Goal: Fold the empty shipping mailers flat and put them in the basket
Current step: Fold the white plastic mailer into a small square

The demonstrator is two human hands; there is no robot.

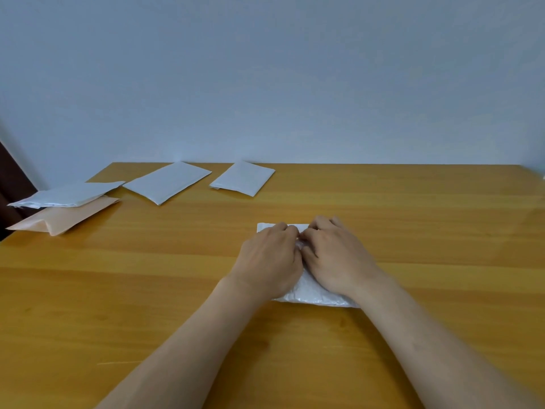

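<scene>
Both your forearms reach in from the bottom edge and converge mid-table. Your left hand (269,255) and right hand (336,256) sit side by side, touching at the thumbs, palms down on the crinkled white mailer (317,298). Both hands have bent knuckles, and the fingers curl over the mailer's far part and grip it. Crumpled plastic shows in the gap between the thumbs. The fingertips themselves are hidden.

The mailer lies flat on the table (413,219), right of centre. Its far strip pokes out past your left knuckles and its near edge shows under both wrists.

Other mailers are well apart, at far left:
- The peach mailer (67,218) sits at the table's left edge, one corner overhanging.
- The stacked white mailer (69,194) lies on top of it, also overhanging.
- The long white mailer (168,182) lies flat near the back edge.
- The short white mailer (243,178) lies just beside it, a corner at the back edge.

There is bare wood all round your hands, widest to the right and in front. The blue-grey wall (265,84) runs along the back edge.
</scene>
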